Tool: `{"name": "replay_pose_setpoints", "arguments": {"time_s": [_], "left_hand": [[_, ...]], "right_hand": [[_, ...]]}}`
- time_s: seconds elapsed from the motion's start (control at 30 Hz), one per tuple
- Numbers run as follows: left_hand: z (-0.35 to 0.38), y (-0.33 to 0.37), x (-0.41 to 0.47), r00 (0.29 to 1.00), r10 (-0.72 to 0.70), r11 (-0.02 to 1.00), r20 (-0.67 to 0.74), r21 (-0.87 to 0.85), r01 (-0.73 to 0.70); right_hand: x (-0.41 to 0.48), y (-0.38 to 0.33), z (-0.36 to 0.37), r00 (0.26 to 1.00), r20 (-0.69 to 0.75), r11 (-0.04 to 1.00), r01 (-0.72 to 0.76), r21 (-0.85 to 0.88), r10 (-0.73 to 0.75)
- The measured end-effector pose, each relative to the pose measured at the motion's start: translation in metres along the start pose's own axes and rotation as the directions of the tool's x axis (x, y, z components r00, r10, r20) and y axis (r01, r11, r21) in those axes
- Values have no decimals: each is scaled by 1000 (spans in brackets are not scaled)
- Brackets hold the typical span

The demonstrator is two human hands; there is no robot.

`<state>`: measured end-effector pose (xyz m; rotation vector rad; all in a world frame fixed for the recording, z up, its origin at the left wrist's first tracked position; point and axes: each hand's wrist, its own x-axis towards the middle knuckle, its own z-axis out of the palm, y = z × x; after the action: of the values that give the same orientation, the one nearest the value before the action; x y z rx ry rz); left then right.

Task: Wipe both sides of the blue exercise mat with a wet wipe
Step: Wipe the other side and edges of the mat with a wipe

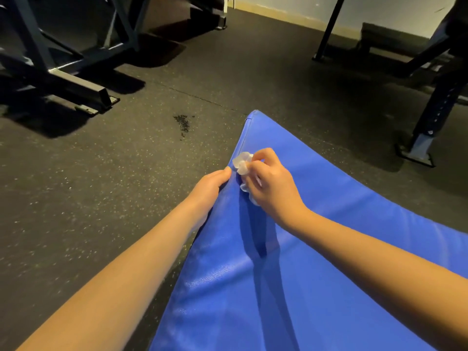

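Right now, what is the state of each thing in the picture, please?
Mat: spread open on the floor, left edge held.
Wipe: crumpled, pressed on the mat.
Left hand: grips the mat's edge.
Right hand: pinches the wipe.
Stain: dark, looks wet.

The dark speckled floor (101,198) carries the blue mat (329,249) at lower right. A metal machine frame (83,84) stands on it at upper left and a post (420,145) at right. A small dark patch (183,122), perhaps wet, lies near the mat's corner.
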<state>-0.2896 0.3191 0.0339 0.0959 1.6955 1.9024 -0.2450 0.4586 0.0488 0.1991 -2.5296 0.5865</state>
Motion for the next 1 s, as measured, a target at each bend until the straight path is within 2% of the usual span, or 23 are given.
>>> {"name": "replay_pose_setpoints", "arguments": {"time_s": [0.03,0.07,0.13,0.2,0.27,0.3,0.37,0.4,0.43,0.57,0.6,0.63,0.7,0.77,0.8,0.87,0.93,1.0], "left_hand": [[1,1,-1,1000,2,1000,-4,-16,-2],[2,1,-2,1000,3,1000,-4,-20,-3],[3,1,-5,1000,-23,999,-13,26,23],[2,3,-6,998,-55,995,-10,79,56],[2,4,-3,1000,0,995,23,98,-2],[3,3,-1,999,35,996,26,84,-37],[4,3,3,999,31,996,19,84,-32],[3,4,5,1000,12,995,13,99,-14],[3,7,7,1000,-4,993,2,115,4],[3,23,21,997,-38,973,-71,225,53],[8,28,24,995,-30,964,-97,259,55],[12,33,28,993,-9,952,-117,302,44],[20,41,36,988,101,885,-117,464,-35],[26,55,42,982,185,790,-45,601,-121],[27,62,44,982,189,764,-9,629,-141],[27,71,49,985,170,741,19,657,-140],[24,73,50,986,165,720,24,680,-137],[22,68,49,987,162,725,16,676,-130]], "right_hand": [[-5,-7,2,999,-34,999,-36,20,37],[-16,-15,7,1000,-27,999,-5,53,6],[-43,-30,17,982,86,979,155,129,-167],[-51,-26,18,953,154,960,240,147,-262],[-29,-12,13,978,92,978,174,116,-185],[-14,-5,9,996,23,991,83,108,-86],[7,7,5,983,-117,985,-129,115,142],[7,7,6,972,-146,979,-169,111,184],[1,3,10,974,-147,982,-158,101,172],[-43,-13,22,992,47,987,107,122,-114],[-41,-9,19,990,51,983,123,138,-131],[-32,-5,14,996,24,981,86,176,-92],[-7,5,1,989,-92,961,-89,262,117],[16,21,-9,925,-158,916,-296,273,346],[21,25,-11,900,-166,899,-358,251,404],[15,24,-8,917,-177,918,-311,245,358],[-4,16,1,975,-119,961,-157,228,187],[-14,16,6,998,-35,982,-45,184,52]]}}
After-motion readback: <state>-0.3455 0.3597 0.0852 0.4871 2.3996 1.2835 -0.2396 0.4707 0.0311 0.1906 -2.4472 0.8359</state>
